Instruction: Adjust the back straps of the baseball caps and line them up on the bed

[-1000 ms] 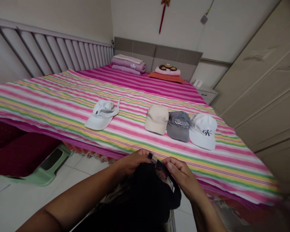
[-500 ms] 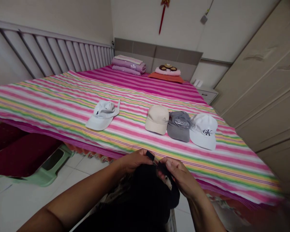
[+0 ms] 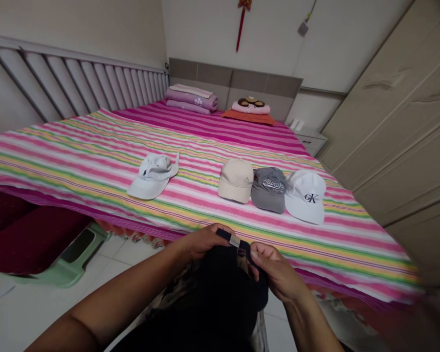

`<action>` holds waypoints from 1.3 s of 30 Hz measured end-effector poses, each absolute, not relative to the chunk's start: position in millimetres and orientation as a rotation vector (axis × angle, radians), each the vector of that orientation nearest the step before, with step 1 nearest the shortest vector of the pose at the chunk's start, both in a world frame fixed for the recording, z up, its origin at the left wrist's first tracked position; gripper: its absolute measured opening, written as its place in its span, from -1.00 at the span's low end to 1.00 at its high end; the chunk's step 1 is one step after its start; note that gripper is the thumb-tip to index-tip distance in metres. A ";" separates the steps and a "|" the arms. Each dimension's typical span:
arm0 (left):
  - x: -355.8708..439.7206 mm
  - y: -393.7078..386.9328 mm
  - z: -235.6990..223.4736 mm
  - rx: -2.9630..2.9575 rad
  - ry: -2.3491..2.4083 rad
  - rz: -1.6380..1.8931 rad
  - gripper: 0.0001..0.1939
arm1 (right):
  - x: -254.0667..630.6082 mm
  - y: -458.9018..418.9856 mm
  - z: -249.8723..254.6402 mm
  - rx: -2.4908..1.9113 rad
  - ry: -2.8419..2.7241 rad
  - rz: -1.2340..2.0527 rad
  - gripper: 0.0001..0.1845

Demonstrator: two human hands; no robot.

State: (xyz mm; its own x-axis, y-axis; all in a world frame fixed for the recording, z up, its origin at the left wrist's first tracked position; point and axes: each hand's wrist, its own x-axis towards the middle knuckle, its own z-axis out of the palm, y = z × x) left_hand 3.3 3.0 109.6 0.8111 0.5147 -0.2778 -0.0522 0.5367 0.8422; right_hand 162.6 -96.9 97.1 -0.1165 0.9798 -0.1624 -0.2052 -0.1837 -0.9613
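A black cap [image 3: 223, 274] is held low in front of me, over the near edge of the bed. My left hand [image 3: 205, 240] pinches the left end of its back strap, beside a metal buckle [image 3: 234, 241]. On the other side of the buckle, my right hand [image 3: 273, 266] is closed on the strap and the cap's rim. Beyond my hands lie a beige cap [image 3: 236, 181], a grey cap [image 3: 269, 189] and a white cap with dark lettering [image 3: 306, 196], side by side. Farther left sits another white cap [image 3: 153, 176], its strap end sticking up.
The bed has a striped cover [image 3: 194, 205]. Folded purple bedding [image 3: 192, 99] and a pink folded item [image 3: 251, 107] rest near the headboard [image 3: 256, 83]. A green stool [image 3: 77, 259] stands at left, a wardrobe [image 3: 396, 146] at right.
The buckle and strap now lie straighter between my hands, with the buckle facing up. My right hand has shifted slightly right along the strap. The caps on the bed have not moved.
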 end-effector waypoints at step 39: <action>6.4 4.7 112.8 1.074 0.395 0.313 -0.76 | 151.9 -95.2 119.9 -1.410 -1.311 1.008 -0.65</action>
State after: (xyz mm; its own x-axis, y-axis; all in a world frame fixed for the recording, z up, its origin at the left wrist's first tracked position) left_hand 6.4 4.7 112.8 0.8873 0.4328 -0.1593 -0.0563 0.4444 0.8940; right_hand 151.9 -95.2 119.9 0.0929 0.9954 0.0253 0.2309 0.0031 -0.9730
